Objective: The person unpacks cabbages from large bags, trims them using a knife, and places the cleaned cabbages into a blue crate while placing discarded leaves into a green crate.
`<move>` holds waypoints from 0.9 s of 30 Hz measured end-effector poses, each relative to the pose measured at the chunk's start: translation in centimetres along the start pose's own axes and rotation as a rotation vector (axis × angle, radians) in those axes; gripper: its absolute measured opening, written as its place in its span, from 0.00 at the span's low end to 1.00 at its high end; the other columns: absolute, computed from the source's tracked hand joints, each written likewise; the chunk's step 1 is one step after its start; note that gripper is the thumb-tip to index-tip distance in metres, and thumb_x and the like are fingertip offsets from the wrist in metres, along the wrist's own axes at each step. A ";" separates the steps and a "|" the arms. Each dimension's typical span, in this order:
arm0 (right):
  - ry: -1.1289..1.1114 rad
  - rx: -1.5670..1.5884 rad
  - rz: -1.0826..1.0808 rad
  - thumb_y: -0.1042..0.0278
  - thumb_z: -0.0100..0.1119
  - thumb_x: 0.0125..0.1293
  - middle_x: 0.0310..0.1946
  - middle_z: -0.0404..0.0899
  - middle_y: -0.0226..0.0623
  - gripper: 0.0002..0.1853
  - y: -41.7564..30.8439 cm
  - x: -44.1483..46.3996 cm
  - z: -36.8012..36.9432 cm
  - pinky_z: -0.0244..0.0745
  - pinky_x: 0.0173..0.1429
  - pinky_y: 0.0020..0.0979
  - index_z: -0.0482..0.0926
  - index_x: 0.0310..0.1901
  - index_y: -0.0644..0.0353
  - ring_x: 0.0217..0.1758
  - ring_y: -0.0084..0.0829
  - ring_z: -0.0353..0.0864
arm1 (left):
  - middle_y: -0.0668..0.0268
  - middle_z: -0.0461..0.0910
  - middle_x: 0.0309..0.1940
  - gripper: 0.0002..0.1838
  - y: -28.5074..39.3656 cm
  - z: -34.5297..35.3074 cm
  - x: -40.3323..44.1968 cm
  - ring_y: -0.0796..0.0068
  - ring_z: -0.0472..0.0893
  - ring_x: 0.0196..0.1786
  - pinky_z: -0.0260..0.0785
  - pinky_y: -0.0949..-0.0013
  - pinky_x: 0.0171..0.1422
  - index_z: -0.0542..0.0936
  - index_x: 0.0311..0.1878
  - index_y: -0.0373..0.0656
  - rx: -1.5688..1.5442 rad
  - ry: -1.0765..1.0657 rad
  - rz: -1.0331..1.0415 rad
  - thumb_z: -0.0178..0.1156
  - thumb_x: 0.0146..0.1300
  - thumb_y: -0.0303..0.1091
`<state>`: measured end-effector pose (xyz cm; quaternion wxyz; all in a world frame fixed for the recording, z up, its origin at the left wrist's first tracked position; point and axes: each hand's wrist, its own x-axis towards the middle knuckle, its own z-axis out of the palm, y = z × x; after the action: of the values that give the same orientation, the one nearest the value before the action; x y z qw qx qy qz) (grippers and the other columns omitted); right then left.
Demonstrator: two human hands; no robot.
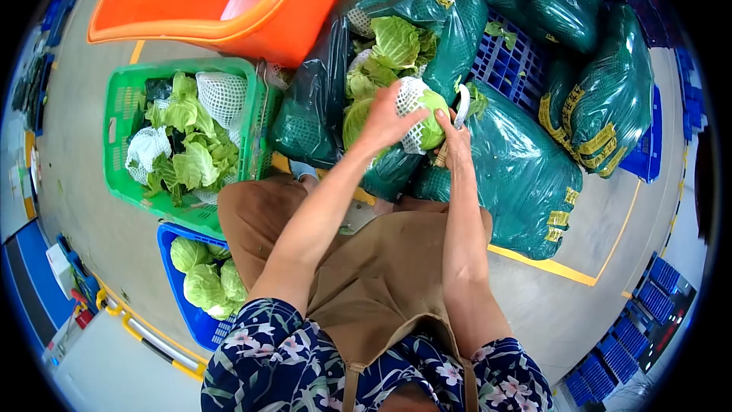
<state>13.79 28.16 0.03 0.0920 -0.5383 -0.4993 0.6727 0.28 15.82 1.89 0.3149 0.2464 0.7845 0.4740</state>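
My left hand [390, 118] grips a cabbage [433, 118] from its left side, fingers spread over the white foam net [412, 107] that partly wraps it. On the other side, my right hand [457, 145] is closed round the wooden handle of a curved knife [463, 99], its pale blade pointing up and away from me. The right thumb touches the cabbage. Just behind lies an opened dark green plastic bag [450, 57] with loose leaves [395, 42] and more netted cabbages inside. Another cabbage [355, 123] sits partly hidden under my left hand.
A green crate [252, 107] at left holds leaves and white nets. Below it, a blue crate [171, 259] holds bare cabbages. An orange bin [305, 8] stands at the upper left. Filled green bags [518, 168] lie to the right, near a blue pallet [507, 65].
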 end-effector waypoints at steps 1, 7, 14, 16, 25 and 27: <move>0.005 0.016 0.009 0.44 0.73 0.50 0.42 0.80 0.40 0.45 0.1 0.0 -0.1 0.68 0.18 0.24 0.68 0.64 0.65 0.27 0.25 0.78 | 0.47 0.71 0.57 0.31 -0.3 1.1 -0.3 0.55 0.75 0.56 0.67 0.60 0.61 0.70 0.61 0.34 0.008 0.036 0.046 0.65 0.58 0.41; -0.142 0.217 0.052 0.42 0.61 0.61 0.44 0.80 0.40 0.35 2.3 1.3 -2.5 0.80 0.37 0.36 0.69 0.62 0.59 0.40 0.35 0.83 | 0.51 0.81 0.39 0.10 -1.9 4.2 0.0 0.57 0.82 0.43 0.72 0.61 0.50 0.80 0.44 0.38 -0.180 0.356 0.000 0.59 0.60 0.26; -0.164 0.911 0.089 0.33 0.47 0.65 0.60 0.73 0.39 0.36 4.7 1.3 -0.9 0.72 0.63 0.46 0.67 0.65 0.54 0.60 0.42 0.75 | 0.63 0.81 0.35 0.11 1.6 3.1 0.9 0.73 0.81 0.35 0.73 0.74 0.36 0.80 0.43 0.38 -0.846 0.214 -0.150 0.51 0.63 0.16; -0.220 1.127 -0.046 0.35 0.47 0.65 0.61 0.73 0.38 0.34 6.7 2.4 0.4 0.75 0.58 0.47 0.69 0.63 0.52 0.60 0.40 0.75 | 0.62 0.81 0.35 0.11 3.9 1.5 0.2 0.72 0.81 0.34 0.75 0.72 0.34 0.78 0.45 0.37 -1.260 -0.010 -0.272 0.51 0.63 0.15; -0.389 1.249 -0.079 0.30 0.53 0.58 0.55 0.77 0.45 0.39 3.5 -0.4 0.8 0.84 0.42 0.51 0.72 0.61 0.54 0.49 0.55 0.81 | 0.48 0.73 0.55 0.24 -5.8 -4.1 2.4 0.55 0.76 0.54 0.71 0.55 0.57 0.73 0.59 0.38 -0.020 0.117 -0.223 0.63 0.59 0.34; -0.360 1.246 -0.089 0.31 0.53 0.58 0.55 0.77 0.44 0.39 2.0 -1.3 0.6 0.84 0.42 0.50 0.71 0.61 0.55 0.50 0.56 0.80 | 0.43 0.63 0.65 0.34 -1.2 -4.8 -0.4 0.48 0.66 0.66 0.61 0.52 0.68 0.70 0.63 0.41 0.540 0.264 -0.061 0.68 0.55 0.44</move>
<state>14.69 26.00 -0.71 0.3298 -0.2418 -0.0450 0.9114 -2.99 12.20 2.62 0.1474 0.2338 0.9233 0.2668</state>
